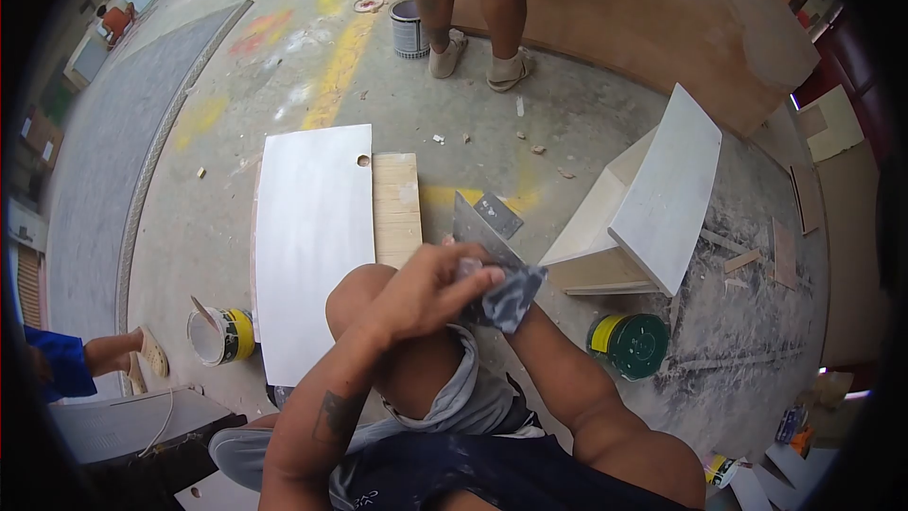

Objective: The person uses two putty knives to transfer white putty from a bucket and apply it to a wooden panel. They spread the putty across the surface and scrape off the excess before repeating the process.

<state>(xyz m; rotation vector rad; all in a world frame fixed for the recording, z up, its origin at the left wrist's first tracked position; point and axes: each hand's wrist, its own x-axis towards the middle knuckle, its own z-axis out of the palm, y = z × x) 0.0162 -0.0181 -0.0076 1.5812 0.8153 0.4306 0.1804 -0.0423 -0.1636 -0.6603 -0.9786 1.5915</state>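
Lettering on the dark shirt (426,462) is showing upside down, too small to read; yellow labels are wrapping an open pail (218,337) just left of the white panel (317,218) and a green-lidded pail (636,343) well to its right, their print illegible. Right of that panel, the left hand (433,289) is gripping a mottled grey piece (515,299), which is jutting beyond the thumb, away from the panel. Past its fingers, a metal blade (480,229) is slanting, its far corner leaning panelward. Behind the mottled piece, the right hand is hiding; its grip cannot be told.
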